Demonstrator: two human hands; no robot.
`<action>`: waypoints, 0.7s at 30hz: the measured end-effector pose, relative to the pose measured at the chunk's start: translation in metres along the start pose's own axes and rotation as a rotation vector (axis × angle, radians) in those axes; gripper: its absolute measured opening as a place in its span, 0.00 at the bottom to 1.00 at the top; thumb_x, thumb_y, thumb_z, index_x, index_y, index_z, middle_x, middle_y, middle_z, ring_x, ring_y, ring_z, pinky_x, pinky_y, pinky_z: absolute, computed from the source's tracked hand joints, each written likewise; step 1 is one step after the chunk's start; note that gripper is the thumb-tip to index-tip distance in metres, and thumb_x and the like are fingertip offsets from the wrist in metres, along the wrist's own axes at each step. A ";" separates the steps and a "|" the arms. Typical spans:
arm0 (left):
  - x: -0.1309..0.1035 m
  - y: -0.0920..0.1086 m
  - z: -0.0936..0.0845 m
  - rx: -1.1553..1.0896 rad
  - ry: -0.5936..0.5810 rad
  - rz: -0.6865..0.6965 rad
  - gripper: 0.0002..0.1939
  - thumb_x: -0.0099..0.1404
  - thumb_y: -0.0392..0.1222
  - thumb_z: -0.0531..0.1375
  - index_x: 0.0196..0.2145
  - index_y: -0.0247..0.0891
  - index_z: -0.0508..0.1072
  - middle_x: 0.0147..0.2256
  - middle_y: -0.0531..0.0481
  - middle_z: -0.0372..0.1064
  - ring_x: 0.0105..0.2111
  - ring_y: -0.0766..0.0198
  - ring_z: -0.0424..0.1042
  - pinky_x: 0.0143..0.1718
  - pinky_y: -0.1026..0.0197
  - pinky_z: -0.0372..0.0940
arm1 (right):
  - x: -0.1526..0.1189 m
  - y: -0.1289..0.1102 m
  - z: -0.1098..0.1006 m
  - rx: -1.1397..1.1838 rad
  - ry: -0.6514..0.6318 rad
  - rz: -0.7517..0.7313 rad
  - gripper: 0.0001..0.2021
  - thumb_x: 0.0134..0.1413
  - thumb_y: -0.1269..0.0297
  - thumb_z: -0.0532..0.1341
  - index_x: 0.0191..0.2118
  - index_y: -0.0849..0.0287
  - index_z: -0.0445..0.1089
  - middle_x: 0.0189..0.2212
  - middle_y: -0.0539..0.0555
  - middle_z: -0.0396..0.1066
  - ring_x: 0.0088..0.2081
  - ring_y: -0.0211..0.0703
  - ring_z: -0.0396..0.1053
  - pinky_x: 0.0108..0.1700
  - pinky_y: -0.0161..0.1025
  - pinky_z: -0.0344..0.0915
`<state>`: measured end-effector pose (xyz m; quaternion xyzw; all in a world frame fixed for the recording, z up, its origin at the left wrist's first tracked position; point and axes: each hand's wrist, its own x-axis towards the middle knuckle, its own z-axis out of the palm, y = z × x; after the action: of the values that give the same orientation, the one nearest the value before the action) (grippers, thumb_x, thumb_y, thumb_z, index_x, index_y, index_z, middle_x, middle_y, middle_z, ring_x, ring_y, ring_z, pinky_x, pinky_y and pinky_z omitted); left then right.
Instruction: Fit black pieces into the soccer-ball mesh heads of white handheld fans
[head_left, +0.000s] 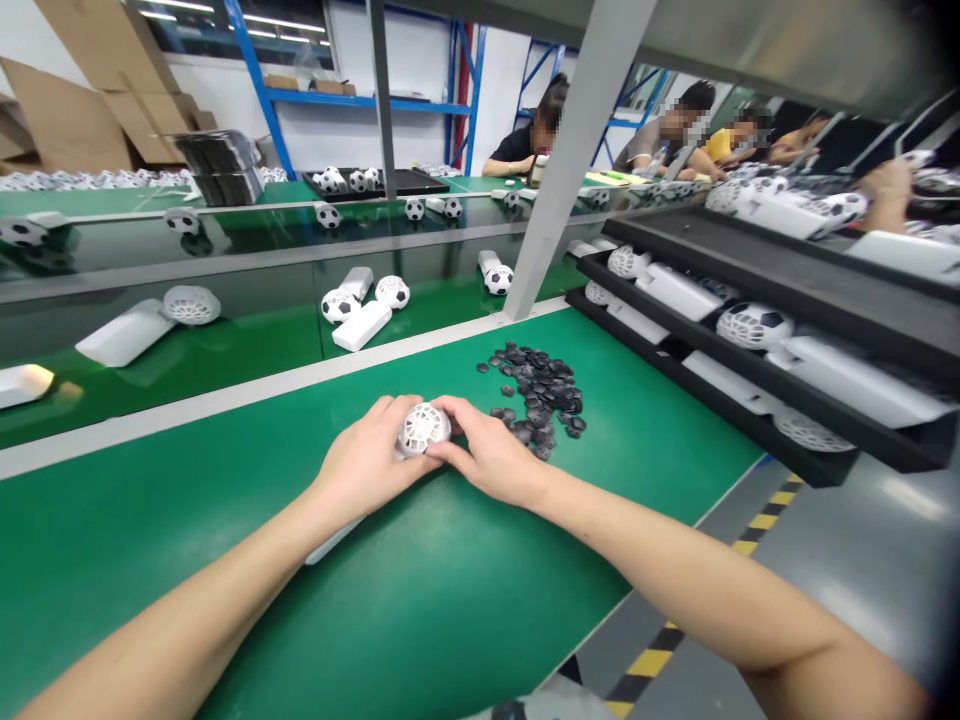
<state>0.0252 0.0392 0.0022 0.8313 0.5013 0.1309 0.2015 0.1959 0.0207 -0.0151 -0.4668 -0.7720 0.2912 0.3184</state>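
While the left hand [367, 455] curls snugly around the white openwork soccer-ball head [424, 428], its far fingertips out of sight, in from the other side comes the right hand [484, 450], thumb and index finger parted across the ball's flank, gripping it! Any small piece in there? Can't tell. All this over the green worktop [420, 600], left of the black pentagonal pieces [544, 385] (far too jumbled to count). A white handle [326, 548] peeks past the left wrist, its join hidden; black trays [705, 245] run off the right edge.
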 end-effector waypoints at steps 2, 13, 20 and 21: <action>-0.001 0.001 -0.001 0.011 -0.018 -0.013 0.27 0.55 0.57 0.55 0.50 0.44 0.59 0.45 0.48 0.62 0.40 0.54 0.67 0.38 0.54 0.63 | 0.007 0.010 -0.007 0.008 -0.017 -0.007 0.16 0.53 0.61 0.57 0.47 0.58 0.61 0.43 0.55 0.67 0.42 0.40 0.66 0.45 0.40 0.63; 0.003 -0.011 0.000 0.003 -0.049 0.024 0.31 0.51 0.42 0.56 0.54 0.43 0.57 0.51 0.48 0.60 0.46 0.54 0.65 0.44 0.55 0.62 | 0.063 0.085 -0.061 -0.533 0.154 0.286 0.05 0.47 0.66 0.62 0.32 0.60 0.71 0.32 0.56 0.69 0.38 0.44 0.66 0.39 0.40 0.61; 0.006 -0.022 -0.011 0.164 -0.077 0.135 0.35 0.51 0.29 0.48 0.58 0.45 0.53 0.53 0.50 0.60 0.50 0.52 0.60 0.47 0.50 0.56 | 0.041 0.064 -0.057 -0.341 0.031 0.210 0.03 0.50 0.66 0.59 0.30 0.60 0.67 0.26 0.49 0.69 0.28 0.34 0.65 0.31 0.32 0.61; 0.006 -0.023 -0.012 0.171 -0.068 0.143 0.35 0.51 0.28 0.47 0.57 0.46 0.54 0.53 0.50 0.61 0.49 0.53 0.60 0.47 0.50 0.56 | 0.036 0.056 -0.055 -0.287 0.011 0.166 0.03 0.51 0.66 0.58 0.31 0.60 0.67 0.27 0.49 0.69 0.28 0.34 0.65 0.32 0.32 0.61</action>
<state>0.0050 0.0564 0.0019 0.8831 0.4428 0.0732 0.1367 0.2549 0.0836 -0.0147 -0.5712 -0.7626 0.2007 0.2277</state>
